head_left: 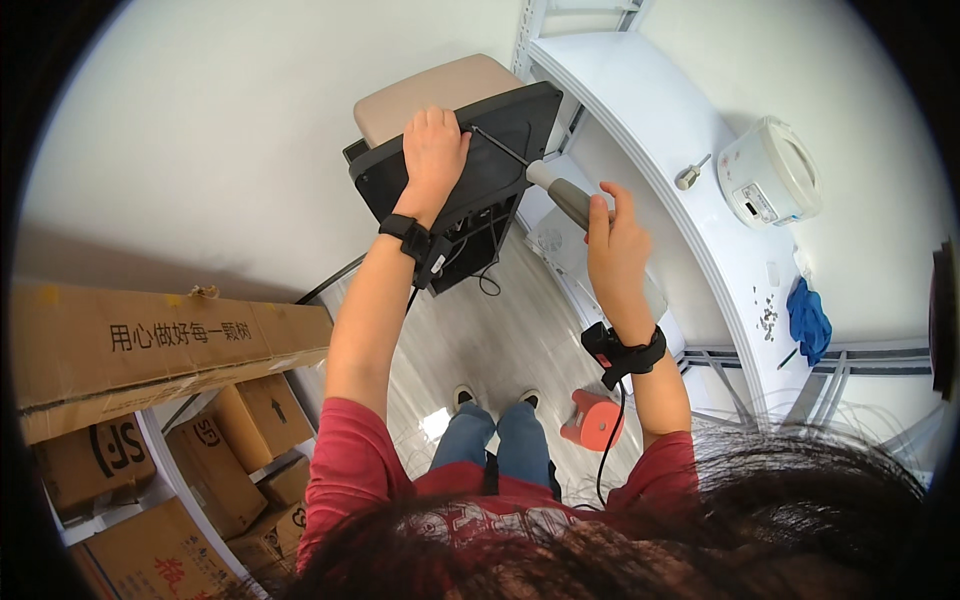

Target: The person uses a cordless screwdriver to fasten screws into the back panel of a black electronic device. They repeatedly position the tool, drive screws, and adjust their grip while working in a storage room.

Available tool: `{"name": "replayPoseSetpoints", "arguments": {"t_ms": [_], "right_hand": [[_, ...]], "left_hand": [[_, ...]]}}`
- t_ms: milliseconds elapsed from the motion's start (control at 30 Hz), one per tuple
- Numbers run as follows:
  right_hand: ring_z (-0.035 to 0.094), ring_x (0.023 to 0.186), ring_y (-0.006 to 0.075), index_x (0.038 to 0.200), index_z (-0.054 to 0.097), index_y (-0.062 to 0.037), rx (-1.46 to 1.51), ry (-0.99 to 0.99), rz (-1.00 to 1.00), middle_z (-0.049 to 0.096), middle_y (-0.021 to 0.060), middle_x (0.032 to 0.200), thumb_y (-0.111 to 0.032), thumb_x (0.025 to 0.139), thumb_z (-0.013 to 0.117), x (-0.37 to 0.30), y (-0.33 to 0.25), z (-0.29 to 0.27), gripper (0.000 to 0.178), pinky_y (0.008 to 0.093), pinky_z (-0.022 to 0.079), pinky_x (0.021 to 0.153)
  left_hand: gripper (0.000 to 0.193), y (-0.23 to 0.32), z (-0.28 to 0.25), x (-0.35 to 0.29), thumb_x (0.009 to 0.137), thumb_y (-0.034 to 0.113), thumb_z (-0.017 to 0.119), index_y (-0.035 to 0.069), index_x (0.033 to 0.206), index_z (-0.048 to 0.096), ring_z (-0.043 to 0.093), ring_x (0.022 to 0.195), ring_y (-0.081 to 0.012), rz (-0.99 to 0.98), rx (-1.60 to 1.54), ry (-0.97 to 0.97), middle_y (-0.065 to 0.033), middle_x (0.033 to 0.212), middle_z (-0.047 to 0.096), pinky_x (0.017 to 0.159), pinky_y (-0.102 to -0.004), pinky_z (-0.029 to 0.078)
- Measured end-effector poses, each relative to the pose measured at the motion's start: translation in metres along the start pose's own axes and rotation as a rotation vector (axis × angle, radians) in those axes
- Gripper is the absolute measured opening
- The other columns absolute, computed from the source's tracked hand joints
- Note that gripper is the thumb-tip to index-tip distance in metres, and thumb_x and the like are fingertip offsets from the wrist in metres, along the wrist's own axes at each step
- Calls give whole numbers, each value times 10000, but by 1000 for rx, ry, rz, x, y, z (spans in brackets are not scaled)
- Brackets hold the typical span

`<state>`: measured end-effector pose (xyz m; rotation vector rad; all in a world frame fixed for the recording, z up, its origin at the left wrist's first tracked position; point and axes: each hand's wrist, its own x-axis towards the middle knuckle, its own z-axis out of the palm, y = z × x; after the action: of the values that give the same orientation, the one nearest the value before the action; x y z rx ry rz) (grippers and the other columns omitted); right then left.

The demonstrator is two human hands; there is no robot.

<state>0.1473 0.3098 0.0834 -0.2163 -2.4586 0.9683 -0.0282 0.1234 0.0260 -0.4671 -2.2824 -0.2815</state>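
Observation:
My left hand (436,150) is closed over the upper edge of a black panel (500,120), its fingers folded across the rim. A screwdriver (568,200) with a thick grey handle, a pale collar and a long thin shaft is in my right hand (617,245). Its shaft points up and left across the panel, and the tip lies close beside my left thumb. Whether the tip sits in a screw is too small to tell. Below the panel, a black housing (470,250) shows wires inside. Behind it rises a beige rounded pad (435,92).
A white shelf (650,110) on the right carries a rice cooker (768,175), a small metal-tipped object (690,175), scattered small dark pieces (766,315) and a blue cloth (808,320). Cardboard boxes (220,345) fill the left side. A red stool (592,420) stands on the floor.

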Motion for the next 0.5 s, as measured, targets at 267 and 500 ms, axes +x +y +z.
{"name": "replayPoseSetpoints", "arguments": {"t_ms": [267, 500], "right_hand": [[576, 545, 338, 1108, 511, -43, 47, 16, 6, 590, 144, 595, -244, 949, 469, -3, 10, 25, 260, 408, 423, 528], [584, 555, 247, 1125, 518, -58, 18, 28, 34, 601, 123, 616, -298, 956, 451, -1, 14, 31, 302, 348, 431, 541]], "left_hand": [[270, -1, 1, -6, 683, 233, 737, 51, 762, 553, 527, 743, -261, 2, -16, 33, -81, 760, 515, 655, -371, 423], [267, -2, 2, -5, 677, 236, 730, 49, 735, 548, 525, 731, -261, 6, -34, 62, -81, 746, 513, 645, -375, 423]]}}
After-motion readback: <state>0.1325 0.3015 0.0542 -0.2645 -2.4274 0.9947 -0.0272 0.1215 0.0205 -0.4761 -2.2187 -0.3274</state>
